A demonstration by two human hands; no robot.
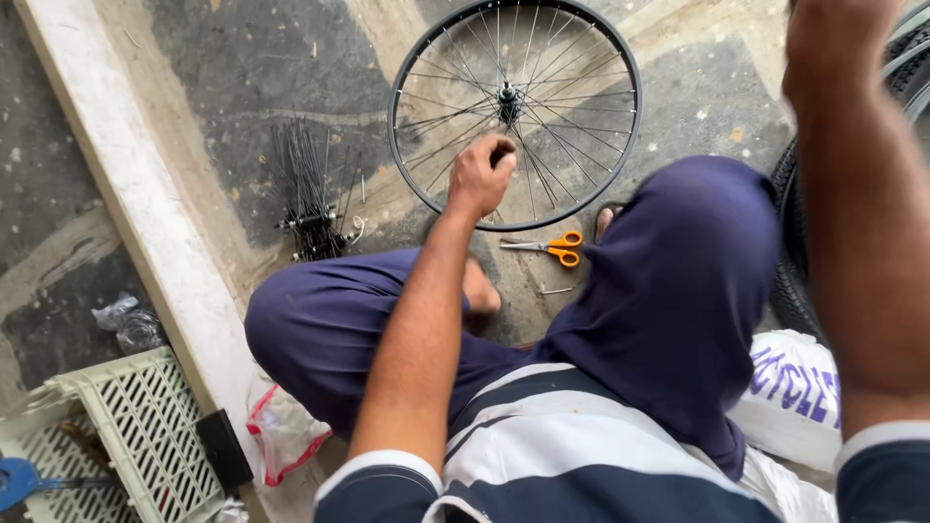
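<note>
Head view: wheel (514,111) is mostly laced; left hand (481,174) pinches a spoke, loose spokes (308,189) remain; right hand (835,39) fingers unclear.

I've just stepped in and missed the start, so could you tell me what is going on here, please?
A person sits on the concrete floor with a spoked bicycle wheel lying flat in front. The left hand rests closed on its spokes near the rim. The right hand is raised at the frame's top edge; its grip is hidden. Orange-handled scissors and a bundle of loose spokes lie nearby.
</note>
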